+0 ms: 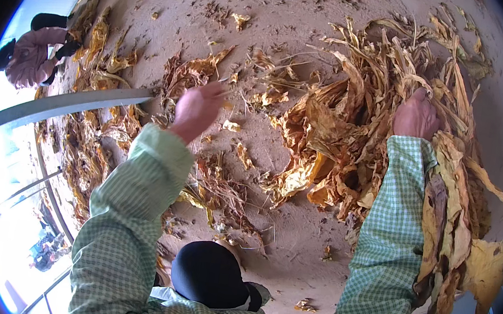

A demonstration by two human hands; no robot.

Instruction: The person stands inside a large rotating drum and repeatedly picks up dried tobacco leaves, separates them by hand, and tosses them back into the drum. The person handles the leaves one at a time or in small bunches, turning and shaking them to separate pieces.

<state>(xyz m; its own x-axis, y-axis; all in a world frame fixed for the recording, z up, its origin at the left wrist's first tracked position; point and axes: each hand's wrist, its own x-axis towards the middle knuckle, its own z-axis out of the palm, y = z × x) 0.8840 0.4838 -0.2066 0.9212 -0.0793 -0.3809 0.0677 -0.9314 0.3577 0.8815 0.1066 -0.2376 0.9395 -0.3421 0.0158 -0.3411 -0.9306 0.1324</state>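
My right hand [417, 116] is closed around the stem ends of a bunch of dried leaves [447, 208]. The bunch is yellow-brown and hangs down along the outer side of my right forearm. A large heap of crumpled dried leaves [343, 127] lies just left of that hand, on the brown floor. My left hand [198, 108] is raised over the floor, apart from the heap and slightly blurred. Its fingers look pinched together, with a pale sliver at the tips that I cannot make out.
Leaf scraps [224, 188] are strewn over the brown ground [267, 5]. More dried leaves [83, 151] lie in a row at the left, by a curved grey bar [67, 106]. Another person [32, 57] is at the far left. A rounded black shape [208, 273] is at the bottom.
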